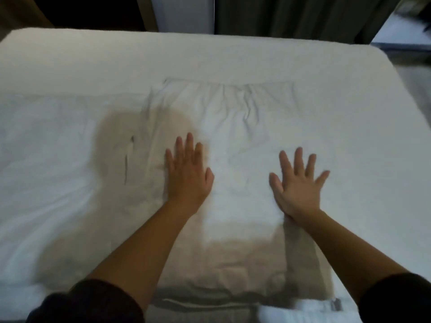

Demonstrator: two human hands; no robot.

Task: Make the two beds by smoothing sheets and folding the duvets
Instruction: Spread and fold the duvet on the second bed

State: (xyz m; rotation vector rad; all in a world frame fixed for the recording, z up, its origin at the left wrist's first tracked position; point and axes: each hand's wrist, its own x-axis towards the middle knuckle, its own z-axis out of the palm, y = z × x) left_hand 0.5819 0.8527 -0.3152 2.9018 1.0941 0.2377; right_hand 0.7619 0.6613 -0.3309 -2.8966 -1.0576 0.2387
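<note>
As the person reaches in from the six o'clock side of the bed, both palms lie flat on a folded white duvet [233,117] that runs from the near edge to the middle of the mattress. The left hand [186,173], fingers straight and close together, presses near the fold's nine o'clock edge. The right hand [296,185], fingers spread wide, presses toward its three o'clock side. Neither hand grips anything. Small creases gather in the duvet at twelve o'clock, beyond the fingertips and just short of its far edge. The white sheet [349,73] shows bare past that edge, with a dark curtain [279,12] behind at one o'clock. This looks like the smoothing step on a duvet already folded. To do it well, I judge the palms should sweep toward twelve o'clock and outward with light, even pressure. That would chase the creases off the far edge rather than bunch them, and keep the fold's sides square to the mattress.
</note>
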